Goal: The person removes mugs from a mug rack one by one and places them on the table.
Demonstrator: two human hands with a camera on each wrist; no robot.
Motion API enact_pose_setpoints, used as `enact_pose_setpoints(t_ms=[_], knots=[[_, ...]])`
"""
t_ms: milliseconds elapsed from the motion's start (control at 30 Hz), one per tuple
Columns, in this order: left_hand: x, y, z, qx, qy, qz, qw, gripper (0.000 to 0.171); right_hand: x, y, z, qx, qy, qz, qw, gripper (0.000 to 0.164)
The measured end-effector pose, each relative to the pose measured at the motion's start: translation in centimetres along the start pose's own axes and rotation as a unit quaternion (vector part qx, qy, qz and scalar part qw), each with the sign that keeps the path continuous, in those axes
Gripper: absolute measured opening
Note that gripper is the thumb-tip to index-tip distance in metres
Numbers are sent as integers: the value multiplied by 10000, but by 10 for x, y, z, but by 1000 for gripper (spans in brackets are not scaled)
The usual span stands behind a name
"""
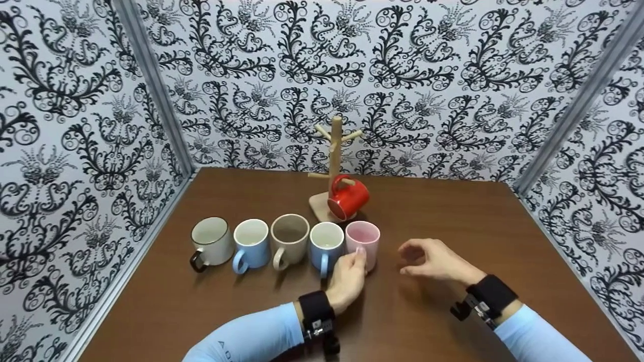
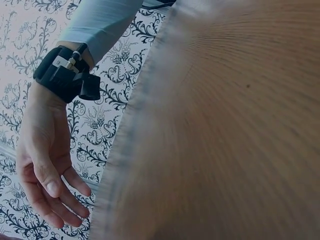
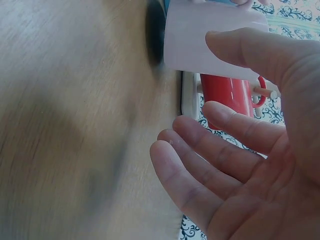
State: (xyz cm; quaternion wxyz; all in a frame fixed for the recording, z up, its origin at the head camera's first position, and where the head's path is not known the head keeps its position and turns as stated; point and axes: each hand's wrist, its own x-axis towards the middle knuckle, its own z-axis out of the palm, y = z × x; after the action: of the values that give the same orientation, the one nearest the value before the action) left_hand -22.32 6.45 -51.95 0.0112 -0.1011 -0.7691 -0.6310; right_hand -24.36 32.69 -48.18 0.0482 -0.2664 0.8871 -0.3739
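My left hand (image 1: 347,281) grips the pink mug (image 1: 372,253) by its handle side, thumb on top; the fingers hide the handle. This mug stands at the right end of a row. To its right my right hand (image 1: 437,259) hovers above the table, fingers loosely bent and nothing in them. In the right wrist view that hand's fingers spread apart near the pink mug (image 3: 200,40), with the red mug (image 3: 227,97) behind. The left wrist view shows the right hand (image 2: 47,160) with relaxed fingers; the left hand's hold is out of that view.
A wooden mug tree (image 1: 335,161) stands behind the row, the red mug (image 1: 354,198) hanging on a low peg. Leftward stand a blue mug (image 1: 317,256), a beige mug (image 1: 298,251), another blue mug (image 1: 259,254) and a white mug (image 1: 219,249). Patterned walls (image 1: 282,60) enclose the brown table (image 1: 427,201).
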Motion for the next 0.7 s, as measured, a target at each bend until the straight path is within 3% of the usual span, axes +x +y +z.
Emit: enact_pose_setpoints(t_ms=[267,500,700], knots=[[2,-7,1,77,-6,-175,9998,52,0,-2,3,33,-19,7,10000,48],[-1,-10,3,-128,91,181,9997,52,1,0,7,96,-100,-10,9999,48],[-5,-10,5,-217,35,-117,9997,53,2,2,11,-31,-94,43,9999,45]])
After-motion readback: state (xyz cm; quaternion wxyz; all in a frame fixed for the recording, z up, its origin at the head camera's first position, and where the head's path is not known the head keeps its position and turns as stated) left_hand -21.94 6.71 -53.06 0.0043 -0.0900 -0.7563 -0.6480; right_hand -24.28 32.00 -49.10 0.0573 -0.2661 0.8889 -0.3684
